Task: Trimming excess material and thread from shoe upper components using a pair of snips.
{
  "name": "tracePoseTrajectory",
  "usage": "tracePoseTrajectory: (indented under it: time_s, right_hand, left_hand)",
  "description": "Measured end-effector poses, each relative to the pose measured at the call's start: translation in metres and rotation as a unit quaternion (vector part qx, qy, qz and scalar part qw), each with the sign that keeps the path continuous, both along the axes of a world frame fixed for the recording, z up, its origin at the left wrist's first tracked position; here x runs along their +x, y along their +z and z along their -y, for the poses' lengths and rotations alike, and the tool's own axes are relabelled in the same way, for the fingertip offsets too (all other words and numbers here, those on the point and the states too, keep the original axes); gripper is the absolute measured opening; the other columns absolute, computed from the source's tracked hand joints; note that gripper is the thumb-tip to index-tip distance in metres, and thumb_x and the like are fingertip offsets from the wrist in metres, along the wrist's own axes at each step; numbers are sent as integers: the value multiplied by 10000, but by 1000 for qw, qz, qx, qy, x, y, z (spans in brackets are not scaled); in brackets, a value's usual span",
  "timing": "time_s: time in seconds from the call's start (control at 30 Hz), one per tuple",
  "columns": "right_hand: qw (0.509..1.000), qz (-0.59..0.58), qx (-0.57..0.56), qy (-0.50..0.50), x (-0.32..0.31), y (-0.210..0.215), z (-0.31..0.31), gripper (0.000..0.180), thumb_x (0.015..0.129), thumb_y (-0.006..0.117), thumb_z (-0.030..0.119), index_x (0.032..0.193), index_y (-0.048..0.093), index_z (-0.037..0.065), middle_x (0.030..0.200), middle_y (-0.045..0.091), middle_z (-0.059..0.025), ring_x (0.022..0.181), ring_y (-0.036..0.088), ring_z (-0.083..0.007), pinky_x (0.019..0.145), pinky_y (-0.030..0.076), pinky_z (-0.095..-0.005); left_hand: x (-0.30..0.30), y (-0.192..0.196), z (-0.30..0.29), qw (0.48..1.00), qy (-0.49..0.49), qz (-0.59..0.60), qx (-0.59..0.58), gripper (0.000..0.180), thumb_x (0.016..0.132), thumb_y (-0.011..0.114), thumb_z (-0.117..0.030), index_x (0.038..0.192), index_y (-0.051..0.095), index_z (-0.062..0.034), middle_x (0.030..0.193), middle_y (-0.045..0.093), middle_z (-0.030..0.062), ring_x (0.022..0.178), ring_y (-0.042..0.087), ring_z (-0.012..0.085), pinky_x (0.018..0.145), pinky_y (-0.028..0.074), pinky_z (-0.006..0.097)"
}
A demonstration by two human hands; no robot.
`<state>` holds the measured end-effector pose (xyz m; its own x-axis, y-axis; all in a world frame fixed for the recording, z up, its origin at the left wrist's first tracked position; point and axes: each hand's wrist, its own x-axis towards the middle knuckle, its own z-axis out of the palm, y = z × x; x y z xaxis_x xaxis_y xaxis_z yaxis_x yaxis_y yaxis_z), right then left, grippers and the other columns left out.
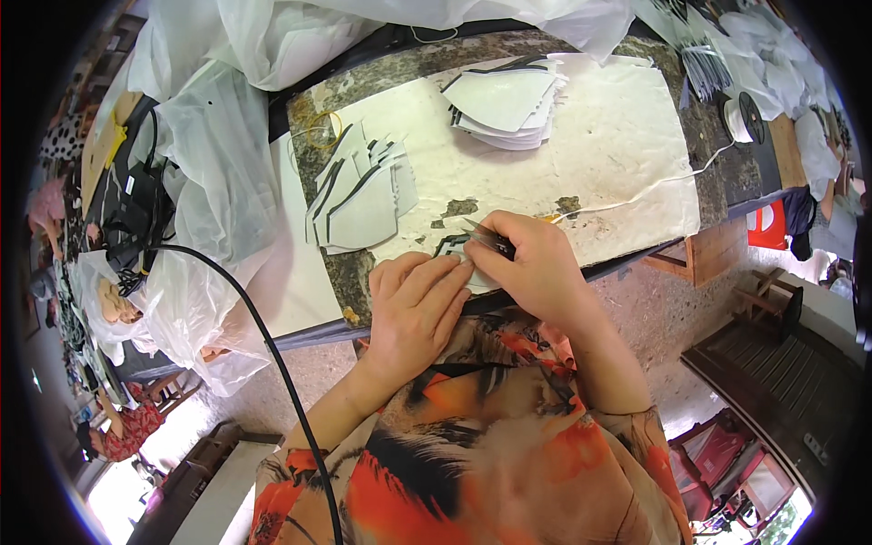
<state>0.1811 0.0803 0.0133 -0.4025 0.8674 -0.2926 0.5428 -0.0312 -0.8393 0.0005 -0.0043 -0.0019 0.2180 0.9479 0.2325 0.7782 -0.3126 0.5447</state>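
Your left hand (413, 304) lies flat and open at the near edge of the worktable (636, 145), fingers spread over a thin white cut piece (454, 250) with a dark trimmed edge, pinning it to the white paper sheet (627, 118); at about two o'clock from it, your right hand (531, 263) is closed around a small dark tool (486, 238), its exact kind too hidden to tell, with the tip resting on the same piece. That piece looks light, flat and floppy, so I judge it will slide or buckle unless you keep the palm pressing down; take hold at the bound edge, which seems the stiffer part, rather than the bare middle. At ten o'clock from your hands a fanned pile of like pieces (359, 195) sits near; a yellow rubber band (320, 129) lies beyond it; at twelve o'clock a neater stack of white pieces (504, 104) rests well apart; a white cord (654, 186) trails off toward three o'clock; a black cable (272, 354) crosses below the table at eight o'clock.
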Motion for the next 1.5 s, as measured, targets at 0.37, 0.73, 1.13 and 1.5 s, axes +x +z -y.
tracePoseTrajectory:
  time_s: [0.37,0.73,1.13,1.5]
  right_hand:
    - [998,38,49,-19,-5,-3,5,189,894,664,188,956,631,13,894,686,-189,850,663,-396,743,518,-465]
    - [998,40,55,-10,-3,-1,3,192,898,650,185,953,625,2,895,683,-199,849,660,-403,748,515,-471]
    - [997,32,60,-26,-2,-2,3,187,903,663,184,955,635,6,891,686,-205,844,664,-410,739,522,-467]
    - [994,73,81,-1,11,2,-1,189,893,664,200,963,640,26,895,687,-191,848,660,-410,733,515,-478]
  left_hand:
    - [-1,-2,-1,1000,-3,2,13,294,829,778,-110,1121,744,-91,1161,686,40,1075,591,269,950,418,407]
    - [-2,0,-3,1000,-4,-25,9,281,842,778,-139,1119,741,-111,1295,663,56,1203,564,298,1011,397,427]
    - [2,2,-3,998,4,-66,-14,286,873,751,-175,1154,717,-134,1325,656,47,1250,551,290,1054,357,446]
    - [5,4,-4,996,12,-85,-24,447,892,733,-201,1324,665,-110,1348,651,44,1242,551,279,1061,355,442]
